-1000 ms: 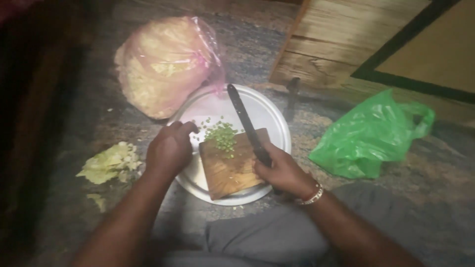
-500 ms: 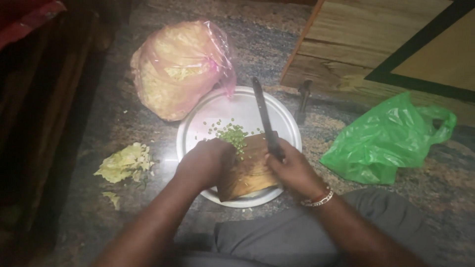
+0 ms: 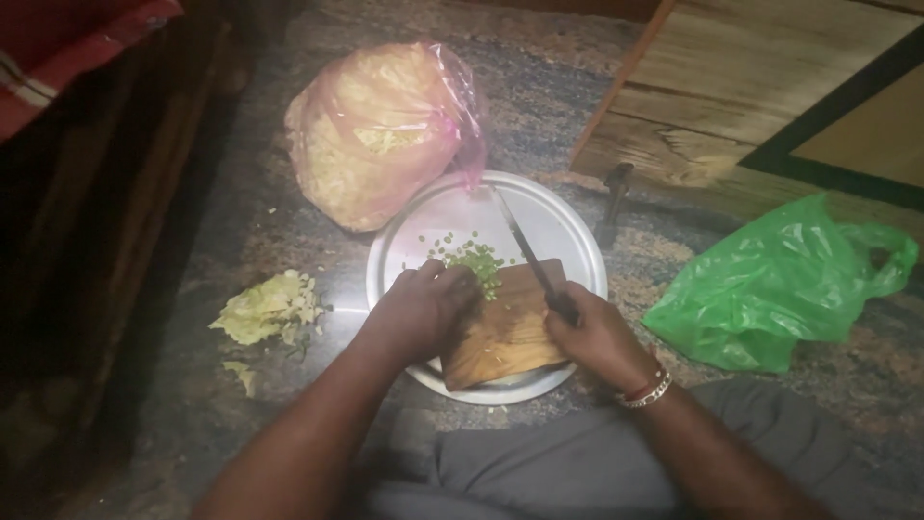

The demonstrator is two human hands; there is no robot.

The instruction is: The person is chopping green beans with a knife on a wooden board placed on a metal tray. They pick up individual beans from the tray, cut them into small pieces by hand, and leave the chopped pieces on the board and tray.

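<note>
A: Head view, near the bottom: left hand [image 3: 423, 310] curled knuckles-up, fingers pressed together, resting on the left part of a wooden cutting board [image 3: 505, 332]. Fingertips right beside a heap of chopped green bits [image 3: 472, 260].

B: Right hand [image 3: 597, 332] closed in a fist around the handle of a knife [image 3: 529, 258]. Blade dark, slanting up and left from the fist, across the board's top edge and out over the plate.

A: Board lying inside a round steel plate [image 3: 568, 226], tilted, its lower corner close to the plate's near rim. Green bits partly on the board's upper edge, partly scattered on the bare metal just above it.

B: Around the plate, same view: pink see-through bag [image 3: 375, 135] of pale shredded stuff, touching the plate's upper left rim. Crumpled green plastic bag [image 3: 784, 284] well to the right, apart from the plate. Pale cabbage scraps [image 3: 265, 308] on the stone floor to the left.

A: Bracelet [image 3: 647, 390] on the right wrist. Small dark tool [image 3: 614, 197] near a wooden panel, upper right; too dim to tell what kind.
</note>
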